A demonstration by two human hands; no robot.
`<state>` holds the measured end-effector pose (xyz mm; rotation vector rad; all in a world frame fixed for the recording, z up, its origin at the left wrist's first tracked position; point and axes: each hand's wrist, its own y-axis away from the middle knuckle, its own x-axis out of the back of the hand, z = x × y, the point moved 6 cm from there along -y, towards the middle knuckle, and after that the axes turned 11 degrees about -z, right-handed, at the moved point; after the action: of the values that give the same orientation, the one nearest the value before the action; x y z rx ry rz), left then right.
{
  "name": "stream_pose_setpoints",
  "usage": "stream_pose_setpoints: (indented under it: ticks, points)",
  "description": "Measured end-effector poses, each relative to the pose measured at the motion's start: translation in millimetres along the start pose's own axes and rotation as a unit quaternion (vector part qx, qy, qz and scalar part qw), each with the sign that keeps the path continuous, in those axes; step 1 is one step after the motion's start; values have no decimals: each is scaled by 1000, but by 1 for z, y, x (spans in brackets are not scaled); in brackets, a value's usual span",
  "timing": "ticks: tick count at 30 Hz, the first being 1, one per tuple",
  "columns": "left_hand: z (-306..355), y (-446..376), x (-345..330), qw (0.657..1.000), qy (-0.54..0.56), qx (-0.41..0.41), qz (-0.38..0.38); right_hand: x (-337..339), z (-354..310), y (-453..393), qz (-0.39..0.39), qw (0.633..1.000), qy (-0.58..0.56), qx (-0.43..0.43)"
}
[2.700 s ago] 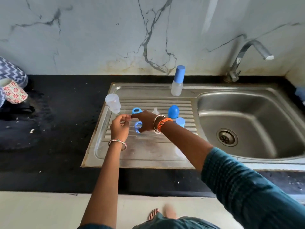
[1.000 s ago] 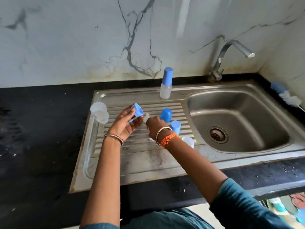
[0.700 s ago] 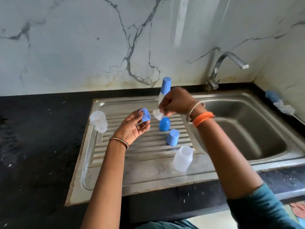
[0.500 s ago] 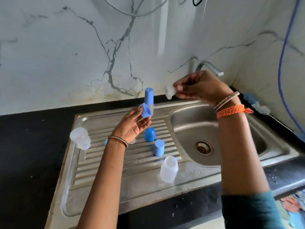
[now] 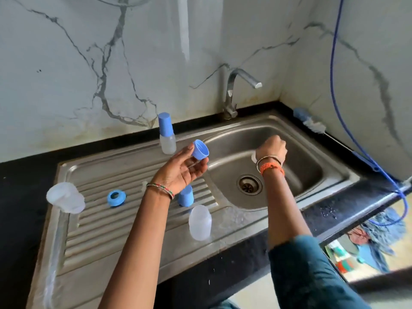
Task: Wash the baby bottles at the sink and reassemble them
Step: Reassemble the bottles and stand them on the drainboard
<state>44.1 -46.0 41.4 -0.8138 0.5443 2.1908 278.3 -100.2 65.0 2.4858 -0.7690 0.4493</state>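
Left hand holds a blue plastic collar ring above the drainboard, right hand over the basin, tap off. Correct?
Not quite. In the head view the left hand holds a blue plastic cap; the blue collar ring lies on the steel drainboard. The rest holds.

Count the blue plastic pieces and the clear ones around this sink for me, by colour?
Blue: 4. The blue collar ring in the left hand, the blue ring lying flat, the loose blue cap, and the cap on the assembled bottle.
Clear: 3. The bottle body, the tipped bottle, the assembled bottle's body.
Total: 7.

White veined marble wall (image 5: 66, 63); black countertop (image 5: 22, 179).
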Motion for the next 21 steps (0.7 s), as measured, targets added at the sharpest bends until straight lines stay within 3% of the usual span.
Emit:
stream_pose_setpoints:
  ticks: [1, 2, 5, 8, 13, 17, 21]
  points:
    - [-4, 3, -1, 1000, -6, 9, -2, 9, 4, 13, 119, 990, 76, -3]
    - [-4, 3, -1, 1000, -5, 8, -3, 6, -2, 21, 175, 980, 80, 39]
    - [-6, 8, 0, 1000, -12, 11, 5, -20, -29, 37, 62, 977, -108, 175]
    - [-3, 14, -7, 1000, -15, 2, -7, -55, -55, 66, -74, 924, -277, 253]
    - [4, 28, -4, 1000, 0, -23, -19, -87, -68, 102, -134, 924, -162, 320]
    - [8, 44, 6, 1000, 2, -27, -7, -96, -82, 124, -128, 908, 21, 398]
    - [8, 55, 14, 999, 4, -41, 11, -96, -83, 138, -81, 911, -25, 404]
